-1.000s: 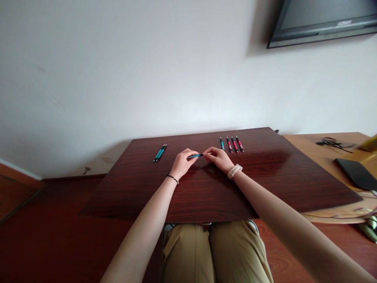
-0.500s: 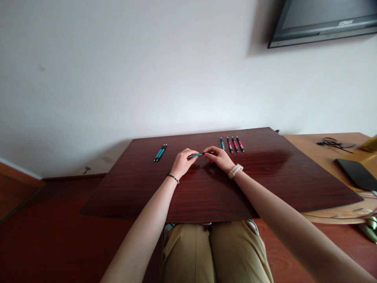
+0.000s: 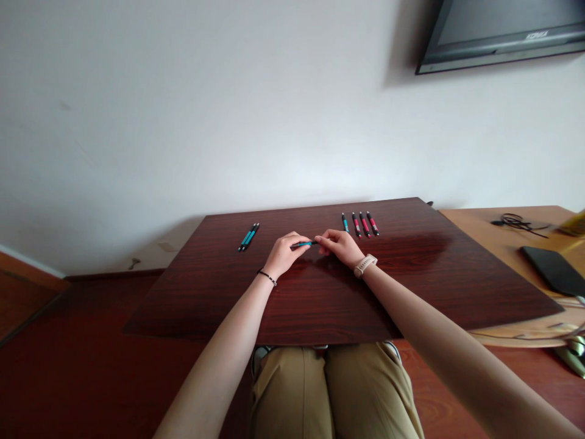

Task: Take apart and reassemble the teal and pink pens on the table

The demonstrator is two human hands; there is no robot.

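A: Blue pen (image 3: 305, 244), one item, held level between both hands just above the dark wooden board (image 3: 320, 299), near its middle toward the far edge.

B: Grip, each side?

A: Left hand (image 3: 284, 253) closed around the barrel end, fingers curled over it. Right hand (image 3: 340, 246) pinching the other end with fingertips; what it pinches, tip or cap, is too small to tell.

B: Other stock on the board?

A: Two blue pens (image 3: 248, 236) lying side by side, touching, well to the left. Row of four pens (image 3: 359, 224) to the right, one blue and three red, lined up parallel, just beyond the right hand. Side table (image 3: 503, 244) carries a dark tablet (image 3: 553, 269) and a cable (image 3: 516, 221).

B: Handling note for the item in hand?

A: In my judgement, keep the barrel steady in the left hand and let the right do the fine work, moving straight along the pen's own line, not at an angle. Hold it low over the board, so a slipped part lands close by and does not roll into either row.
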